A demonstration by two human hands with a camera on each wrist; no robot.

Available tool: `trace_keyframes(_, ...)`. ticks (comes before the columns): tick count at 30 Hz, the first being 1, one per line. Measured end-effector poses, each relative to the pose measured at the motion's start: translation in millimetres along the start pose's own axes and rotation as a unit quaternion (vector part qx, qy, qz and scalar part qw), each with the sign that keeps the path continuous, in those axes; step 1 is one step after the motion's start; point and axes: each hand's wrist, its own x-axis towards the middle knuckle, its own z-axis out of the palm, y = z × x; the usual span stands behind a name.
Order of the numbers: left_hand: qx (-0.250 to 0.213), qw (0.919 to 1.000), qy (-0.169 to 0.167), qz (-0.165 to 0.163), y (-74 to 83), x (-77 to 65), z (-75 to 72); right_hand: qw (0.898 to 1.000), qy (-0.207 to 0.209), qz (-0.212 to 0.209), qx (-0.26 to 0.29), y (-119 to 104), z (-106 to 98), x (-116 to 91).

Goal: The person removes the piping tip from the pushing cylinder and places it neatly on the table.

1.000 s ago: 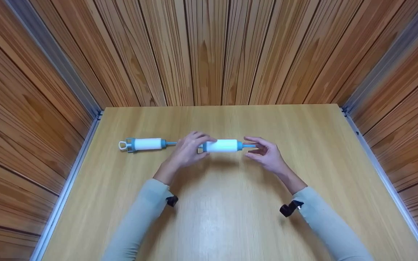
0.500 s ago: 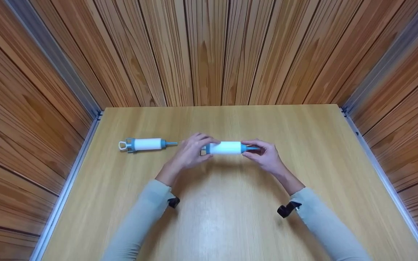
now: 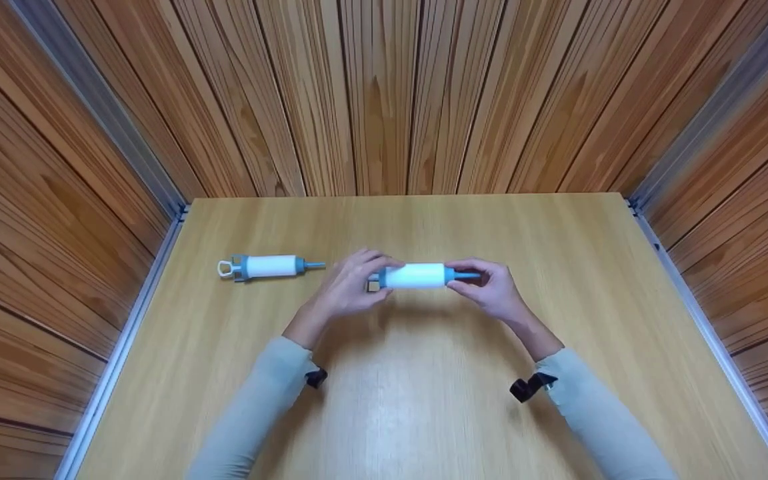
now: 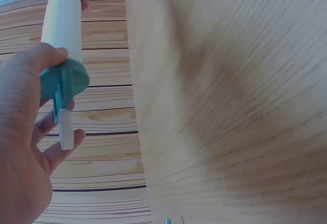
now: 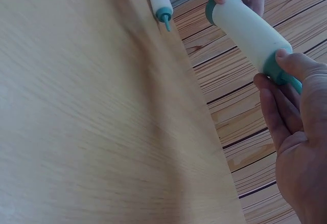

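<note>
Between my two hands is a hand pump [image 3: 415, 275] with a white barrel, blue-green end caps and a thin nozzle, held level above the table. My left hand [image 3: 352, 283] grips its handle-end cap, the thumb pressing on the barrel's edge in the left wrist view. Beyond the fingers of that hand sticks out the white handle [image 4: 66, 129]. My right hand [image 3: 495, 289] pinches the nozzle-end cap [image 5: 275, 65], with the nozzle running between thumb and fingers. A second hand pump [image 3: 272, 265] of the same look lies on the table to the left, its nozzle toward my left hand.
The wooden table [image 3: 384, 400] reaches back to a plank wall [image 3: 384, 100]. Plank walls with metal rails [image 3: 117, 360] stand along both sides. Dark wrist cameras [image 3: 524, 389] hang below both sleeves.
The pump has come slightly right and toward me with my left hand. My right fingers, earlier spread around the nozzle, have closed on the nozzle-end cap. The second pump stays put.
</note>
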Motion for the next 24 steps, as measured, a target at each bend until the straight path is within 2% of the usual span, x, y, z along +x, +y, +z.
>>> trace_keyframes(6,-0.012,0.9992,0.030,0.022,6.0,-2.6,-0.2,1.000,0.001,0.000,0.008,-10.6,1.6,-3.8)
trace_keyframes(13,-0.023,0.9981,0.045,0.036,13.9,-6.5,-4.3,1.000,0.000,-0.016,0.021,-23.8,6.6,-8.9)
trace_keyframes(19,-0.028,0.9971,0.058,0.040,22.1,-10.4,-9.7,0.996,-0.041,-0.067,0.033,-28.5,9.7,-10.0)
trace_keyframes(24,-0.017,0.9953,0.076,0.057,27.1,-11.8,-13.9,0.992,-0.067,-0.077,0.077,-32.9,12.3,-8.8)
